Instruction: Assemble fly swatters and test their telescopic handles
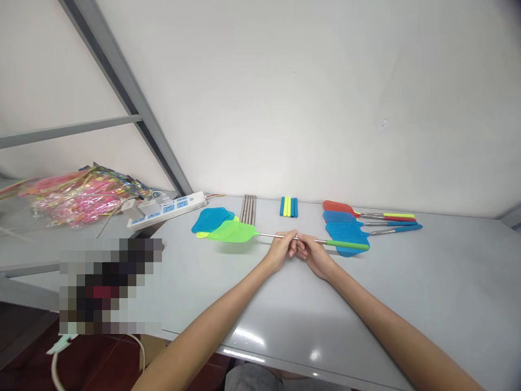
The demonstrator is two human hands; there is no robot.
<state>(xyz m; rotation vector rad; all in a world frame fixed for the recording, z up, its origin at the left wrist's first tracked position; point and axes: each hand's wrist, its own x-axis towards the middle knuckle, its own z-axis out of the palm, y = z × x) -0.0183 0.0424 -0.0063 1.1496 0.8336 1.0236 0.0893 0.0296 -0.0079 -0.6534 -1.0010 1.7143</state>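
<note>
Both my hands hold a green fly swatter [234, 232] level above the table, its mesh head to the left and its green grip to the right. My left hand [280, 251] is closed on the metal rod. Right beside it, my right hand [314, 254] is closed on the same rod, short of the grip. Behind the green head lie blue and yellow swatter heads [212, 221]. Several bare metal rods [248, 209] lie side by side near the wall, and a row of blue and yellow grips [288, 207] is to their right.
Red and blue swatters with handles [345, 231] lie stacked at the right. A white power strip [173, 209] with plugs sits at the left, by a grey metal frame [134, 108]. Beyond it is a heap of plastic-wrapped pink items [77, 198]. A pixelated patch hides the lower left.
</note>
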